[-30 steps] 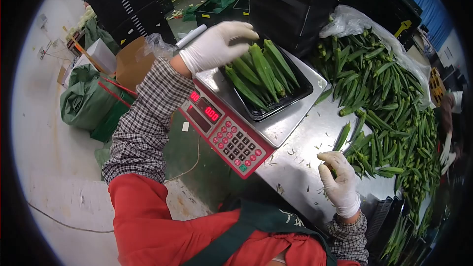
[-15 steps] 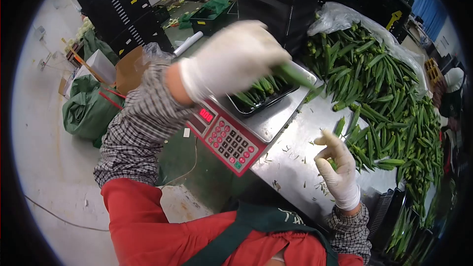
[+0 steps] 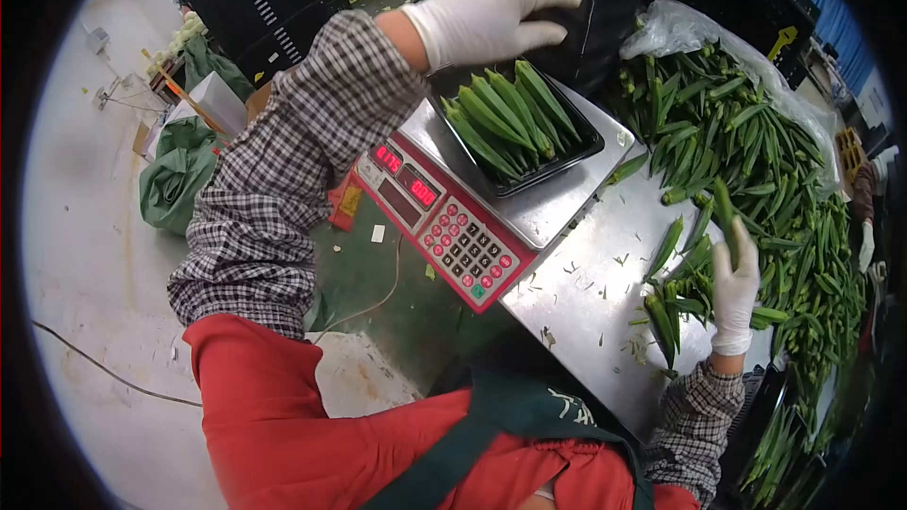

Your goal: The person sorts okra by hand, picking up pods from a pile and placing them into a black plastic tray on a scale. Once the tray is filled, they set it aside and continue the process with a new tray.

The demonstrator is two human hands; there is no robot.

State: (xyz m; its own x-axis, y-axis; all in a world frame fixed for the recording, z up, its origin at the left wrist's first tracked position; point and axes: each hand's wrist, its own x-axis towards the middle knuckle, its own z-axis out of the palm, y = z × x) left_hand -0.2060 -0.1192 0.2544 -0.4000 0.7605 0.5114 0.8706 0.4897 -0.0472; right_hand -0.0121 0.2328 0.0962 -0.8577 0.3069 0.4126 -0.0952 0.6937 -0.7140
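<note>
Bare metal shines on the worktop [image 3: 576,312], right of centre in the frame, with green scraps scattered over it. Black crates [image 3: 250,0] stand in the upper left, and a green bag [image 3: 179,179] sits below them.

At the centre, a scale [image 3: 548,212] with a red keypad panel and lit red digits carries a black tray [image 3: 553,170]. Okra pods [image 3: 510,113] lie side by side in it, their long axes running from upper left to lower right.

The gloved left hand [image 3: 491,14] is at the upper centre, near the tray's upper edge; its fingers are spread and point right.

The gloved right hand [image 3: 735,297] is right of centre, at the near edge of an okra heap [image 3: 727,142], fingers pointing up the frame. A single pod [image 3: 723,200] is at its fingertips, its long axis nearly upright in the frame; whether they grip it, I cannot tell. Just left, a loose pod [image 3: 666,247] slants from lower left to upper right.
</note>
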